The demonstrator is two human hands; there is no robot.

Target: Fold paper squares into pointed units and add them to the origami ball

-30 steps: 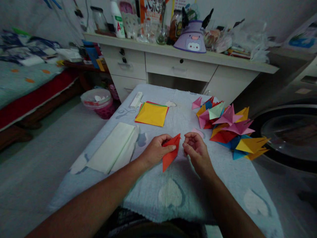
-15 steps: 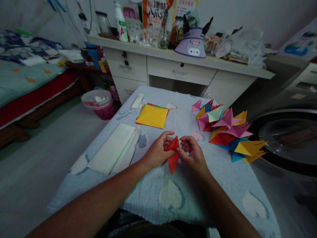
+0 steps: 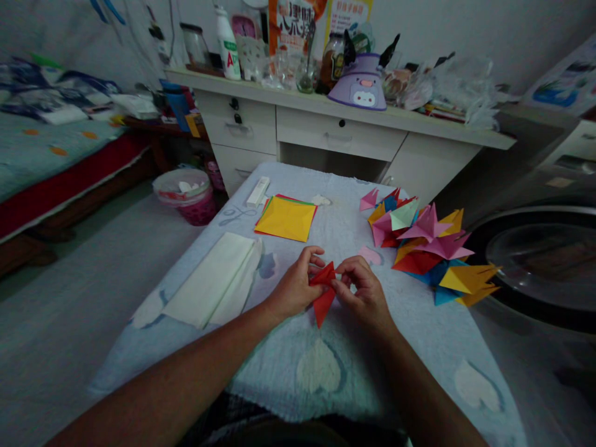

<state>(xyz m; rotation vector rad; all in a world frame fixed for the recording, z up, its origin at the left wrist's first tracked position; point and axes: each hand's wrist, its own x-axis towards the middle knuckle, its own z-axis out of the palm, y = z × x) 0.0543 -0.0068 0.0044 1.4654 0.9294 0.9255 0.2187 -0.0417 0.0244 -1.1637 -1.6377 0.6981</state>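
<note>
A red sheet of origami paper (image 3: 323,305), folded into a narrow kite-like shape, is held just above the cloth-covered table (image 3: 358,372). My left hand (image 3: 295,284) grips its left side, with the thumb across the front. On the right edge, my right hand (image 3: 365,288) pinches the paper between thumb and fingers. The lower point of the paper hangs toward me. Beyond my left hand lies a stack of square coloured paper (image 3: 286,217), yellow on top. A pile of folded paper cranes (image 3: 428,245) in several colours sits to the right.
A folded pale cloth or paper (image 3: 214,279) lies on the table's left side. Near the far left corner is a small white box-like object (image 3: 257,191). A pink bin (image 3: 189,195) stands on the floor. Behind is a cluttered white desk (image 3: 339,124); a front-loading washing machine (image 3: 549,248) is at right.
The red paper has tilted slightly, its lower point shifting left. My right hand's fingers have closed in on the paper's upper right edge.
</note>
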